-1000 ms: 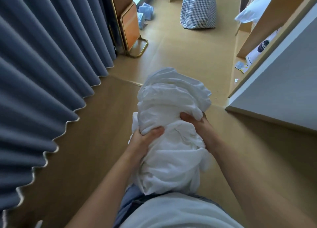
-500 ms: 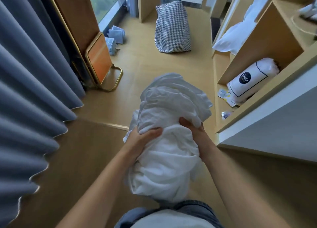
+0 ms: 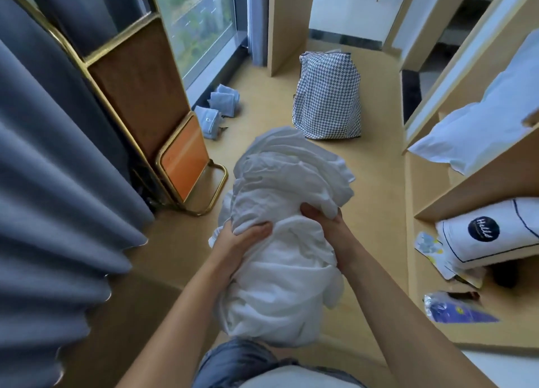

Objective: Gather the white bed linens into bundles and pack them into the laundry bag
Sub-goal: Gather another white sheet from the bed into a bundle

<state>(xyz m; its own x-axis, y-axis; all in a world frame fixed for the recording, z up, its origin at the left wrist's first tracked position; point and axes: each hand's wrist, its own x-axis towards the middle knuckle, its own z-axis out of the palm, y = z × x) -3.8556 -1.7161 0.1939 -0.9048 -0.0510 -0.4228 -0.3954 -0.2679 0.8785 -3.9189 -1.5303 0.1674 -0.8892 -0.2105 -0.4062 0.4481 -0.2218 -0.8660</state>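
A crumpled bundle of white bed linen (image 3: 280, 241) fills the centre of the frame, held off the floor; the left hand (image 3: 242, 241) grips its left side with curled fingers, the right hand (image 3: 323, 221) clutches its right side; beyond it, upper centre, the houndstooth laundry bag (image 3: 328, 101) stands upright on the tan floor (image 3: 376, 189), well apart; folded blue cloths (image 3: 215, 107) lie by the window (image 3: 201, 22); grey curtains (image 3: 52, 183) hang at left; a white pillow (image 3: 478, 130) rests on a shelf at right.
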